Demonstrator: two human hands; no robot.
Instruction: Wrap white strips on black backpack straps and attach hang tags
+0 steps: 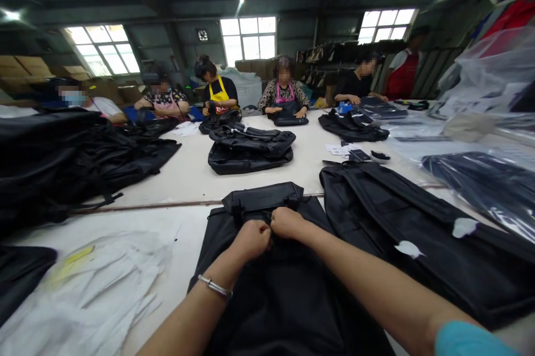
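Through the head camera I have a black flap-top backpack [276, 300] lying on the white worktable [188, 183], its top towards the far side, directly under my two remote hands. I see the left hand [254, 238] and right hand [287, 222] curled almost into fists, close together, fingertips pinched on the backpack's front just below its flap [264, 198]; exactly which part they grip (the fingers hide it from me) I cannot tell. A silver bracelet [215, 286] rings the left wrist. Beside the backpack, on my right, lies a second black backpack [401, 216] bearing two white scraps [408, 249].
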